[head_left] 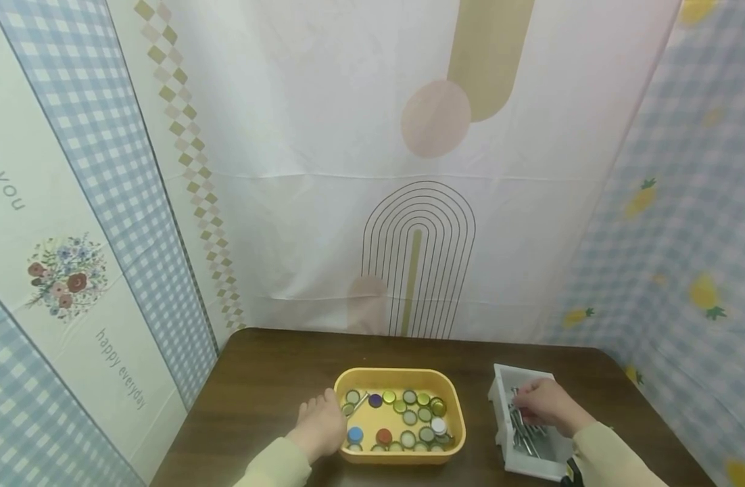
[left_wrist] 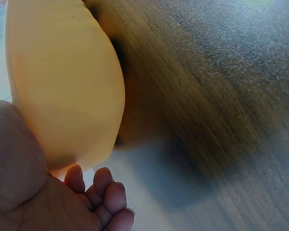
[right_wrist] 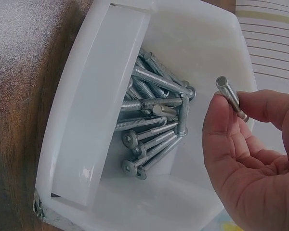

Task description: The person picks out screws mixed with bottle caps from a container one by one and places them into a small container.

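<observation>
My left hand (head_left: 322, 424) is at the left wall of a yellow tub (head_left: 403, 458), thumb and curled fingers about its rim. The left wrist view shows the tub's outer side (left_wrist: 67, 72) beside the thumb, with several fingertips (left_wrist: 114, 196) bent below it. Inside the tub lie several bottle caps and a bolt (head_left: 362, 400) near the left wall. Over a white bin (head_left: 539, 467) on the right, my right hand (head_left: 545, 404) pinches a metal bolt (right_wrist: 226, 90) between thumb and forefinger. More silver bolts (right_wrist: 159, 79) lie heaped in the bin, apart from the held one.
Both containers stand on a dark brown wooden table (head_left: 269, 365), the tub near the middle and the bin to its right, with a gap between them. A patterned white cloth (head_left: 311, 237) hangs behind the table; checked cloths hang at both sides.
</observation>
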Demonstrator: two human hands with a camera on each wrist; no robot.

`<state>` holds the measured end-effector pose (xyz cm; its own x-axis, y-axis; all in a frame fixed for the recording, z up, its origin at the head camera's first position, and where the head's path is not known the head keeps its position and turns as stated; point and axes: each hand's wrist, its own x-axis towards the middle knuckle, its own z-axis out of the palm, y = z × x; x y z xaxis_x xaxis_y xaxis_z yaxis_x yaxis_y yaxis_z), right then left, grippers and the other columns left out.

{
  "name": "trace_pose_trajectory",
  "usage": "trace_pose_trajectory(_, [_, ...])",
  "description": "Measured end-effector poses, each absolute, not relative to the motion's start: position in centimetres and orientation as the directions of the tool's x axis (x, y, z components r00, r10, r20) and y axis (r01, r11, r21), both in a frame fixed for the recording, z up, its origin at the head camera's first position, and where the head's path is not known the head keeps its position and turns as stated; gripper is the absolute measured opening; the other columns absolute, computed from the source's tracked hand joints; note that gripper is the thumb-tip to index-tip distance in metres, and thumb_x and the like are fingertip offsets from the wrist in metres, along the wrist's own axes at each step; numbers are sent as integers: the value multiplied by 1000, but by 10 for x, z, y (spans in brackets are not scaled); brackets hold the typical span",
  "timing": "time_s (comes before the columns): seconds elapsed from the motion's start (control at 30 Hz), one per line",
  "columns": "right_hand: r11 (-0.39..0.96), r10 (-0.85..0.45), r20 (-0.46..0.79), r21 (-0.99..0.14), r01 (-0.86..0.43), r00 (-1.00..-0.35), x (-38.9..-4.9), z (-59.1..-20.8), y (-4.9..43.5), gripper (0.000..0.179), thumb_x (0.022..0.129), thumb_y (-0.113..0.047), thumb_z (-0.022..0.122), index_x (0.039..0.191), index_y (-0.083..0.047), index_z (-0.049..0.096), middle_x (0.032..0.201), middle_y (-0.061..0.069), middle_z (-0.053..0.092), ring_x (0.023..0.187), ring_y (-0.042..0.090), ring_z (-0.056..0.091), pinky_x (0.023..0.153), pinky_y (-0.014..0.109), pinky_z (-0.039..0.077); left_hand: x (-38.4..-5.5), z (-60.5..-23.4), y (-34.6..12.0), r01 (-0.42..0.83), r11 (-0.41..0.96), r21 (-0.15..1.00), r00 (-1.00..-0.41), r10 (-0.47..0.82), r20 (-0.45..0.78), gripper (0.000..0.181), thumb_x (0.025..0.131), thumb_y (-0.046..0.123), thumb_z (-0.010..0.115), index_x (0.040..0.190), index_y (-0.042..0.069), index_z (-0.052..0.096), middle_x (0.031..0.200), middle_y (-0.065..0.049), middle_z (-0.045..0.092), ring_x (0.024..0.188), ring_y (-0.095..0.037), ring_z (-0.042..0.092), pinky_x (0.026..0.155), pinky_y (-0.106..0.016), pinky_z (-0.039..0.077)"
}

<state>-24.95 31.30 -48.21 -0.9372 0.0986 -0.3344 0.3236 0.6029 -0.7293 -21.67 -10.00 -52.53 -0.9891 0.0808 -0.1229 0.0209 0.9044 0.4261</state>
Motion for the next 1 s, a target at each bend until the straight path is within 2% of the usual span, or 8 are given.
trace_pose_trajectory(0.5, [618,115,-333,-713,330,-936,-247,-483,313,11,80,-1,63,69,2,62,62,3,54,57,15,53,55,28,49,-217,-525,-101,32,904,426,-988,92,-121,33,92,16,46,115,-8,45,92,-19,53,94,-38,52,89,-55,34])
trace_pose_trajectory(1.0, [636,117,-357,-690,345,-927,-247,-485,314,15,80,-2,62,65,-2,61,62,4,56,56,15,54,56,29,49,-216,-525,-101,39,904,427,-990,93,-107,31,92,15,46,113,-8,45,91,-19,53,93,-37,52,88,-55,34])
